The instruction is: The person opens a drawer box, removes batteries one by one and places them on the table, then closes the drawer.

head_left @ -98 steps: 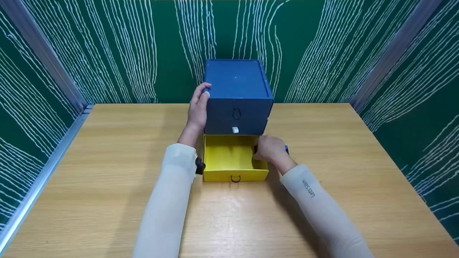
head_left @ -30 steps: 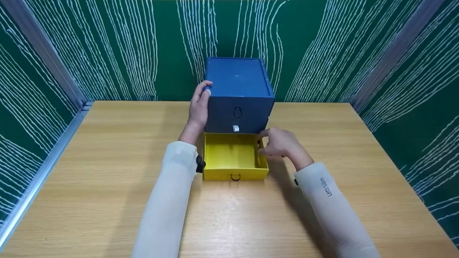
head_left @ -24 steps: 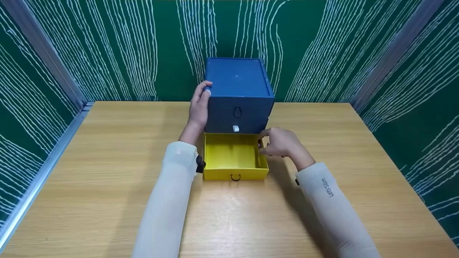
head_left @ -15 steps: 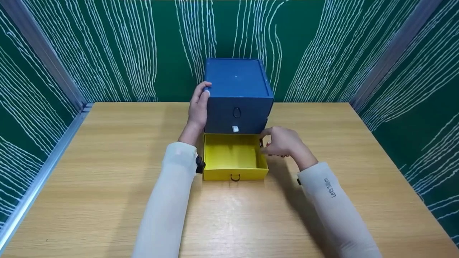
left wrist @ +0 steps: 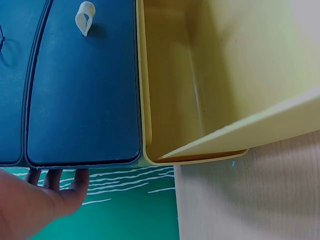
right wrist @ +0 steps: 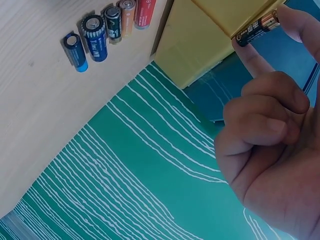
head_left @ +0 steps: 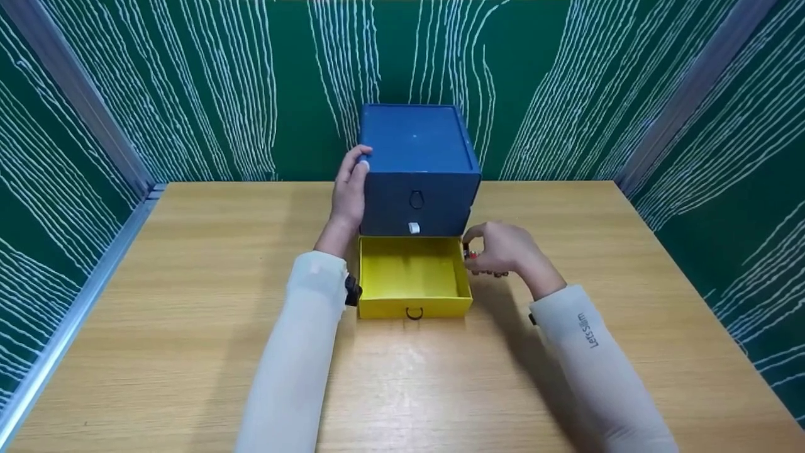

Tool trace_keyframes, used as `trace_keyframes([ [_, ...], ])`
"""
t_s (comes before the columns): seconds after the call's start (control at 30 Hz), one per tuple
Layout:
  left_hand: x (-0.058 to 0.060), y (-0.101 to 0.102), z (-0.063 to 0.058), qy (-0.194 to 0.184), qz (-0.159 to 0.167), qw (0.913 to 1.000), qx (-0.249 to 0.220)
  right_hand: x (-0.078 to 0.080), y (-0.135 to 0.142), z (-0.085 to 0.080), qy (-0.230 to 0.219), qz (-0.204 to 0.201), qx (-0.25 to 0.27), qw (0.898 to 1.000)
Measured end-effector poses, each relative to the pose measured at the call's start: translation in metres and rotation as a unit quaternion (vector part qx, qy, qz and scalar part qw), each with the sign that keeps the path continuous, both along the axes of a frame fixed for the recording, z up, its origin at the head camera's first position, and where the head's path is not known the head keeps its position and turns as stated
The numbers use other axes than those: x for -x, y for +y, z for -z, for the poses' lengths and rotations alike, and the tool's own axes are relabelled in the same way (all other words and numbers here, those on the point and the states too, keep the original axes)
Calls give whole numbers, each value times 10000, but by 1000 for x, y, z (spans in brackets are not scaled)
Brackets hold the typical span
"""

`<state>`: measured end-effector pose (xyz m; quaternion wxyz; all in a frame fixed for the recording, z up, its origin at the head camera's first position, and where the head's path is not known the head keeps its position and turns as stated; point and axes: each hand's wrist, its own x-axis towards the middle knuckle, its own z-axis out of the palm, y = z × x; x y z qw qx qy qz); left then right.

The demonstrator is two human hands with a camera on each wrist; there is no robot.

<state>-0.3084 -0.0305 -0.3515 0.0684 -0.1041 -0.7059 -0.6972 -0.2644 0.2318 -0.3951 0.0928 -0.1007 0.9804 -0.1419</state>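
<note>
My left hand [head_left: 349,195] rests against the left side of a blue drawer box [head_left: 418,141]; in the left wrist view its fingertips touch that side. Below the box's blue fronts, a yellow drawer [head_left: 414,307] is pulled out, nothing visible inside it. My right hand [head_left: 506,248] is just right of the drawer. Thumb and index finger pinch a black and copper-coloured battery [right wrist: 257,28] by its ends, in the right wrist view; the other fingers are curled into the palm. Several batteries [right wrist: 95,37] stand in a row on the table, partly hidden by the hand in the head view.
A wooden table [head_left: 188,283] carries everything. Green walls [head_left: 528,63] with white wavy lines close off the back and both sides. The blue fronts bear a dark loop and a white tab [head_left: 413,228]; a dark loop handle [head_left: 414,313] is on the yellow drawer.
My right hand has come out of the yellow drawer and shifted rightward over its right wall, the pinched battery with it. More of the standing batteries show now. My left hand has stayed put.
</note>
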Motion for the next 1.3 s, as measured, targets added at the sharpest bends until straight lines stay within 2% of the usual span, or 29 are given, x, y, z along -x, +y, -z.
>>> trace_keyframes([
  [0.27,20,0,19,171,-14,9998,-73,5,8,1,342,-52,-263,9991],
  [0.4,23,-1,21,234,-33,9997,-108,7,11,3,337,-74,-305,9989],
  [0.57,21,-2,16,196,-13,9998,-99,9,13,3,350,-91,-358,9987],
  [0.8,3,0,1,90,25,9999,-80,10,19,7,366,-76,-316,9988],
  [1.0,0,1,-1,6,0,10000,-33,11,27,10,376,-21,-377,9986],
  [1.13,4,1,2,104,-26,9999,-53,10,30,10,391,40,-347,9986],
  [1.3,3,1,2,93,-29,9999,-56,8,35,11,398,46,-297,9988],
])
